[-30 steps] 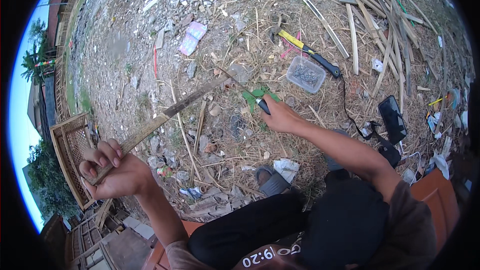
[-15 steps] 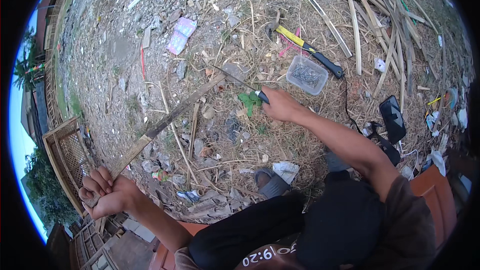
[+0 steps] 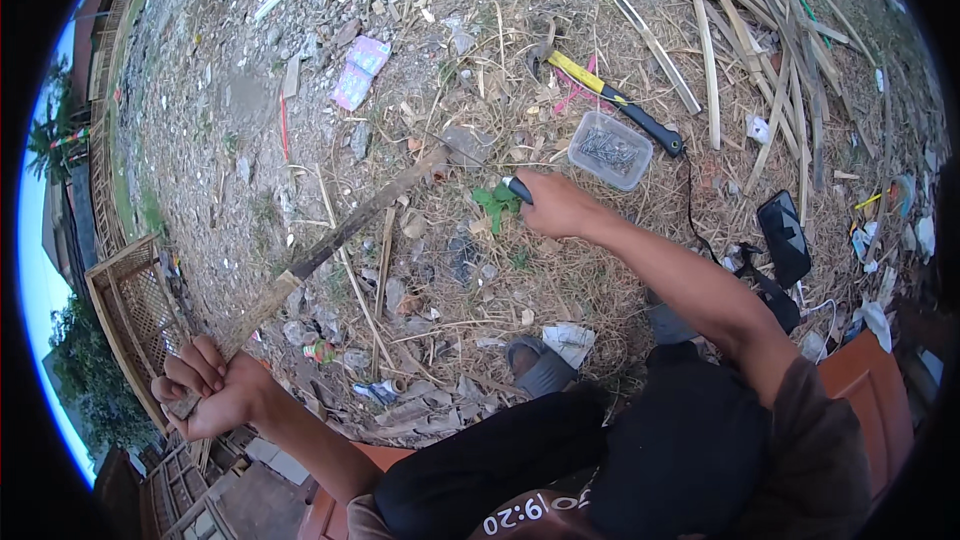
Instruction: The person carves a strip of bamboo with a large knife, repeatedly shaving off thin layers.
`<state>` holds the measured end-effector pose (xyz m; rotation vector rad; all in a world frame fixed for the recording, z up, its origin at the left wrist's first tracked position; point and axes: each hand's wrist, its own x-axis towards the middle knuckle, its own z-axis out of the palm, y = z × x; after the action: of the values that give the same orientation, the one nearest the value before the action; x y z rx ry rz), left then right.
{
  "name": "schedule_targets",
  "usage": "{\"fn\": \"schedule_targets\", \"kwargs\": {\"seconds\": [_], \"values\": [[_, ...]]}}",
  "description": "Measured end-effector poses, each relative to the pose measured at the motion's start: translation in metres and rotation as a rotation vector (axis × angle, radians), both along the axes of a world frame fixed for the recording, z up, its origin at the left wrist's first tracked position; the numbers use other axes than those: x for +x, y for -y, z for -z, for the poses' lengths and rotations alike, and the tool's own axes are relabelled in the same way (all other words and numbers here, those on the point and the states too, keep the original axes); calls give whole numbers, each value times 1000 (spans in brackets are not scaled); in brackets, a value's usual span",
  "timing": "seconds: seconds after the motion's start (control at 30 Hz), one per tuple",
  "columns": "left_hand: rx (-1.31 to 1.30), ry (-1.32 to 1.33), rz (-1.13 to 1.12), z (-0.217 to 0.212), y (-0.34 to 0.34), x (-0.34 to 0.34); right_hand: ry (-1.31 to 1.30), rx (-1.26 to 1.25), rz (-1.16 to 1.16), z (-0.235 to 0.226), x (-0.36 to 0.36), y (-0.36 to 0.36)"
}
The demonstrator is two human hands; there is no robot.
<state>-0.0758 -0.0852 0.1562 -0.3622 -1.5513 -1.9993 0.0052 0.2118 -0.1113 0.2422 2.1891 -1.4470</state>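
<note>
My left hand point(image 3: 218, 388) is closed around the near end of a long, weathered wooden strip point(image 3: 350, 225). The strip slants up to the right, its far end over the littered ground. In my right hand point(image 3: 560, 206) is the dark handle of a knife point(image 3: 519, 189), gripped with the fingers wrapped round it. Its thin blade points up and left toward the strip's far end; it is too faint to tell whether they touch. Close beside the handle grows a small green plant point(image 3: 494, 204).
Right of my right hand are a clear plastic box point(image 3: 611, 150) of nails and a yellow-and-black hammer point(image 3: 615, 97). A phone point(image 3: 784, 237) lies farther right. Long wooden strips point(image 3: 775, 35) are piled at the far right. A lattice frame point(image 3: 130, 315) stands at left.
My right hand and the knife have shifted slightly left, and the blade's angle has changed at the strip's far end. My left hand keeps its hold.
</note>
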Motion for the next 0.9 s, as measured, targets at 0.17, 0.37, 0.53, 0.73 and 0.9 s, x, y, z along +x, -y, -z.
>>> {"fn": "schedule_targets", "kwargs": {"seconds": [0.17, 0.37, 0.53, 0.73, 0.9], "values": [[26, -14, 31, 4, -10, 3, -62, -69, 2, 10, 11, 13], [-2, -15, 11, 5, -5, 6, 0, -62, -6, 4, 10, 15], [-17, 13, 58, 3, -4, 16, 3, -186, -33, -17, 11, 13], [-20, -8, 4, 1, -5, 13, 106, -56, 11, 5, 15, 6], [11, 2, -100, 5, -5, 8, 70, -21, 7, 8, 20, 6]]}}
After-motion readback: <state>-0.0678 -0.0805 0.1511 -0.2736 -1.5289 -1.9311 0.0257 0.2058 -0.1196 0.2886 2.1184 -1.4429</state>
